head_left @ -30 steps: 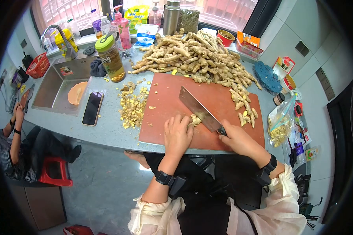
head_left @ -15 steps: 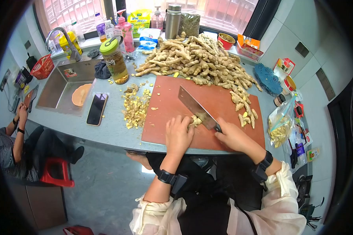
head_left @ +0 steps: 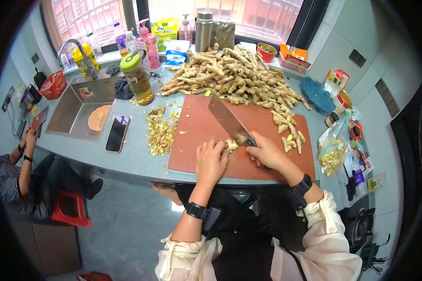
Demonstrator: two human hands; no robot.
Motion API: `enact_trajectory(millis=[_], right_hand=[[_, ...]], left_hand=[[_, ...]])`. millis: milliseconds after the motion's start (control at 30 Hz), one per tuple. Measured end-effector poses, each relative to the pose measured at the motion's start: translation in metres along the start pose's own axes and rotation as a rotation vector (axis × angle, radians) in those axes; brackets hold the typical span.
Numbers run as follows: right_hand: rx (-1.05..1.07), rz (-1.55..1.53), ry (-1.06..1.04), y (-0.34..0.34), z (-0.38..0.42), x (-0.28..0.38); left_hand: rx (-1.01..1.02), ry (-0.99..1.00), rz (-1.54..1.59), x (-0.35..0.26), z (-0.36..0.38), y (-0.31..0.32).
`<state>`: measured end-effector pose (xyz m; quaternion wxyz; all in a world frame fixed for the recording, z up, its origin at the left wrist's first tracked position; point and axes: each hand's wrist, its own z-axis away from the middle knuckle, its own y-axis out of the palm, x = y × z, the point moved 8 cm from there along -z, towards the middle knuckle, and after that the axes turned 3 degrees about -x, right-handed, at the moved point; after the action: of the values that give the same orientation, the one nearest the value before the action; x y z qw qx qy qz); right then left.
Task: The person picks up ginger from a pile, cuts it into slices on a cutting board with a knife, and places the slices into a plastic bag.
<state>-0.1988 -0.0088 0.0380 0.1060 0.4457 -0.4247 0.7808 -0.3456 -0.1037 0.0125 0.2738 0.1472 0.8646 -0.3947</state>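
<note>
My right hand is closed round the black handle of a cleaver. Its broad blade slants away to the upper left, over a brown cutting board. Close to the heel of the blade lies a small piece of ginger. The curled fingertips of my left hand press on its left side, holding it against the board. More ginger fingers rest on the board's right part, below a big heap of ginger. Yellowish ginger trimmings lie beside the board's left edge.
Left of the board are a phone, a green-lidded bottle and a sink. A bag of ginger pieces and a blue dish stand right. Another person sits at far left holding a phone.
My right hand and the cleaver have shifted a little left and away from me. My left hand stays at the ginger piece. The whole view has tilted slightly.
</note>
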Motion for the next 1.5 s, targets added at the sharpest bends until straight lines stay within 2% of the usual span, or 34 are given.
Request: enact_trajectory(millis=[133,333,600,733,800,900,1033,1300,1400,1500], right_hand=[[-0.045,-0.310,0.010,-0.020,0.019,-0.016],[-0.079,-0.421,0.028,-0.034,0.047,-0.027],[0.035,-0.512,0.028,-0.012,0.037,-0.043],[0.076,-0.438,0.051,-0.014,0.027,-0.036],[0.151,-0.298,0.070,-0.015,0.018,-0.036],[0.047,-0.199,0.044,-0.029,0.018,-0.024],[0.032,-0.269,0.015,-0.041,0.028,-0.022],[0.209,-0.143,0.119,-0.047,0.061,-0.041],[0.209,-0.150,0.073,-0.052,0.044,-0.047],[0.107,-0.097,0.037,-0.056,0.023,-0.043]], left_hand=[[-0.008,0.001,0.030,0.001,0.000,0.001],[-0.025,0.002,0.022,0.001,0.000,0.001],[0.016,-0.031,0.042,0.002,0.000,0.003],[0.018,-0.040,0.019,0.000,0.000,0.002],[0.025,-0.053,0.009,0.001,0.000,0.002],[0.017,-0.041,0.003,0.000,0.000,0.001],[0.014,-0.034,-0.001,0.000,0.000,0.001],[0.009,-0.015,0.003,-0.002,0.000,0.001],[0.015,-0.024,-0.022,-0.001,0.000,0.002],[0.024,-0.028,-0.028,-0.002,0.000,0.001]])
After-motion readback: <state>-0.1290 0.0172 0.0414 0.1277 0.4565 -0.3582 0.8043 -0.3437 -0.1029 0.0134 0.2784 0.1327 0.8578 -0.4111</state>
